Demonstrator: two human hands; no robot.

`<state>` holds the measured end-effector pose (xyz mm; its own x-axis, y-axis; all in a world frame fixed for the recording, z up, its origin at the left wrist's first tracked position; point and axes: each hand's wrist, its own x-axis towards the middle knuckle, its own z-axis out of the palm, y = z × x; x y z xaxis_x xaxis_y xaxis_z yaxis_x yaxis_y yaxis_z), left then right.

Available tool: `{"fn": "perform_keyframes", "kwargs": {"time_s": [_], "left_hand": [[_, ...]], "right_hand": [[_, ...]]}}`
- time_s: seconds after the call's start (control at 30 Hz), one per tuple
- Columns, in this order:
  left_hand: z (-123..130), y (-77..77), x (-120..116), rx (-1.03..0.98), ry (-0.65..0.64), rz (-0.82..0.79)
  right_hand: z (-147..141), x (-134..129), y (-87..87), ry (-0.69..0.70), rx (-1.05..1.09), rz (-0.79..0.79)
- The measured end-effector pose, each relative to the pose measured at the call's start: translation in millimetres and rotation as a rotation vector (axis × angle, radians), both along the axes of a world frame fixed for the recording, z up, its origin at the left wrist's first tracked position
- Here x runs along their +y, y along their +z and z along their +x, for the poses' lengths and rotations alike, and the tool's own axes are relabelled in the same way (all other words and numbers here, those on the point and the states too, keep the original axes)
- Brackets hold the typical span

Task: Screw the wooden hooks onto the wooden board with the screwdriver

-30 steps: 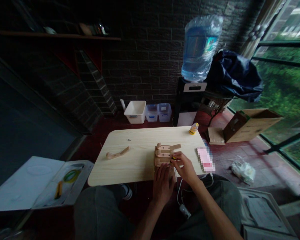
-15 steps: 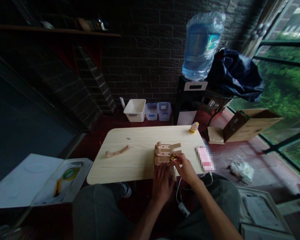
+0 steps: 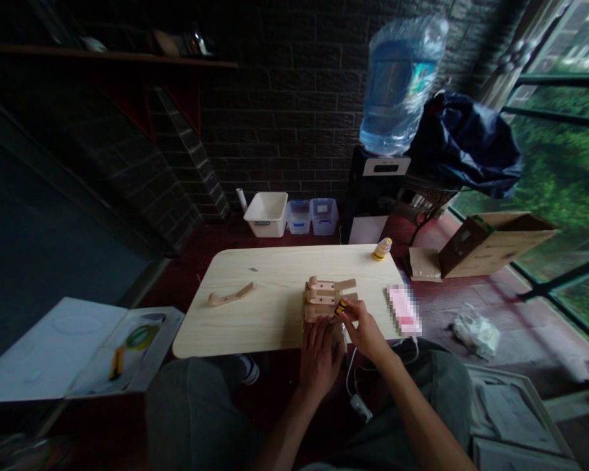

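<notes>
A wooden piece with several curved hook-like arms (image 3: pixel 322 292) lies at the front edge of the pale table (image 3: pixel 275 268). My left hand (image 3: pixel 319 353) rests on its near end, the fingers pressed down over the wood. Between the fingertips of my right hand (image 3: pixel 363 327) is a small yellow-and-black screwdriver (image 3: pixel 340 307), its tip end pointing down toward my left fingers. Where the tip meets the wood is too small to tell. A loose curved wooden arm (image 3: pixel 232 295) lies at the table's left side.
A small yellow-capped bottle (image 3: pixel 381 249) stands at the table's back right corner, and a pink blurred-out item (image 3: pixel 403 309) lies at the right edge with a white cable. An open white case (image 3: pixel 127 353) is left of the table. Bins (image 3: pixel 266 216) stand behind it.
The camera view has shifted slightly. The screwdriver leans a little differently in my right hand; my left hand stays on the wood.
</notes>
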<state>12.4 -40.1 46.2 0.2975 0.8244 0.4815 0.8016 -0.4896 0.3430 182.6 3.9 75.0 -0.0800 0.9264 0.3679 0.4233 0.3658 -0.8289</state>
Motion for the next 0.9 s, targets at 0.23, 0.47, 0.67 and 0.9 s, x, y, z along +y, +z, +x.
{"fn": "perform_keyframes", "kwargs": {"time_s": [0.23,0.47,0.67,0.9], "left_hand": [[-0.1,-1.4,1.0,-0.007,-0.006,0.025],[0.1,-1.5,0.5,-0.004,-0.010,0.039],[0.1,-1.2,0.9,0.005,-0.002,0.021],[0.8,-1.9,1.1,-0.017,-0.005,0.023]], "right_hand": [[1.7,0.6,-0.1,-0.022,-0.021,0.012],[0.9,-0.9,2.7,-0.029,-0.028,0.013],[-1.0,-2.1,12.3,-0.024,-0.070,0.051],[-1.3,-2.6,17.4,-0.025,-0.040,0.036]]}}
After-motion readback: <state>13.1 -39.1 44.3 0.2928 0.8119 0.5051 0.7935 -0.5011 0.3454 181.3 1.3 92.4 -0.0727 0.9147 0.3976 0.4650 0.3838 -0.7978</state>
